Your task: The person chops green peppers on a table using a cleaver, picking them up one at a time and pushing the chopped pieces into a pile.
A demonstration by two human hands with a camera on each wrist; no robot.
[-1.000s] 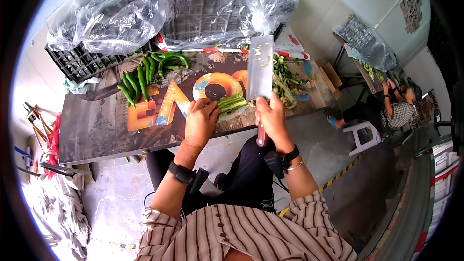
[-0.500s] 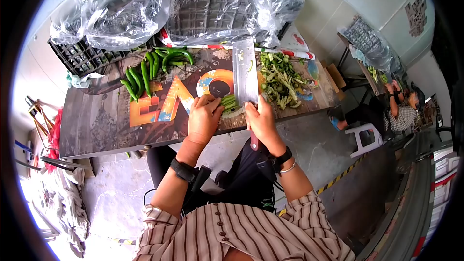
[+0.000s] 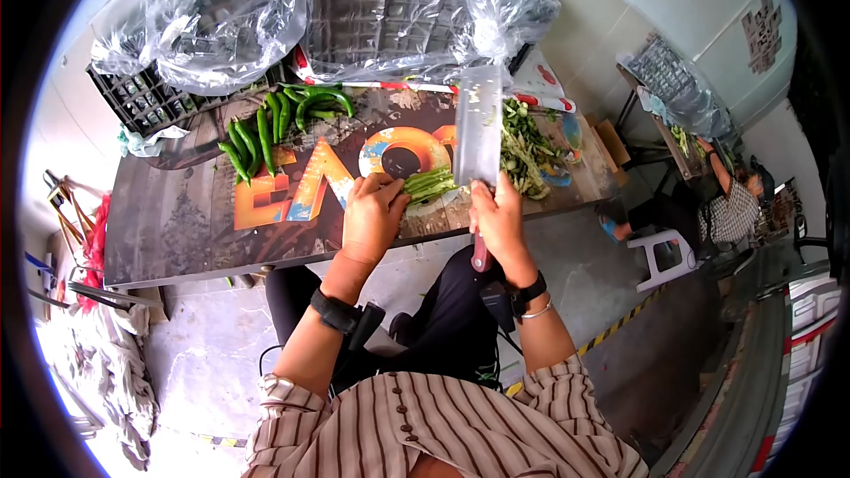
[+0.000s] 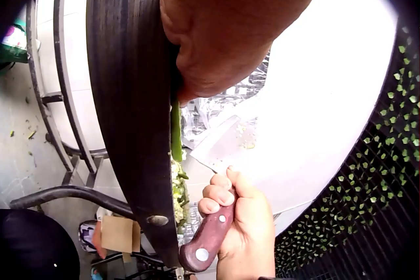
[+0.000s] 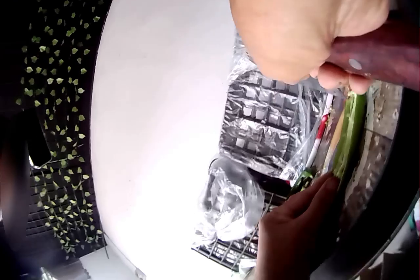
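On the table [image 3: 177,239], my left hand [image 3: 370,217] holds a small bundle of green pepper strips [image 3: 431,184] under its fingers. The strips stick out to the right of the fingertips; in the right wrist view one long green pepper piece [image 5: 351,129] runs from those fingers. My right hand [image 3: 498,215] grips the dark red handle [image 4: 211,237] of a cleaver [image 3: 479,124]. Its broad blade stands at the right ends of the strips, with small pale bits stuck on it. Chopped green pepper [image 3: 524,155] lies in a heap just right of the blade, partly hidden by it.
Several whole green peppers [image 3: 264,137] lie at the table's back left. Behind them stand a black crate [image 3: 150,106] and another crate lined with clear plastic [image 3: 390,22]. To the right, another person [image 3: 730,212] sits by a white stool [image 3: 664,257] at a second table.
The cleaver swung left over the strips half a second ago, and has now moved back right, uncovering more of the strips. My left hand stays almost in place.
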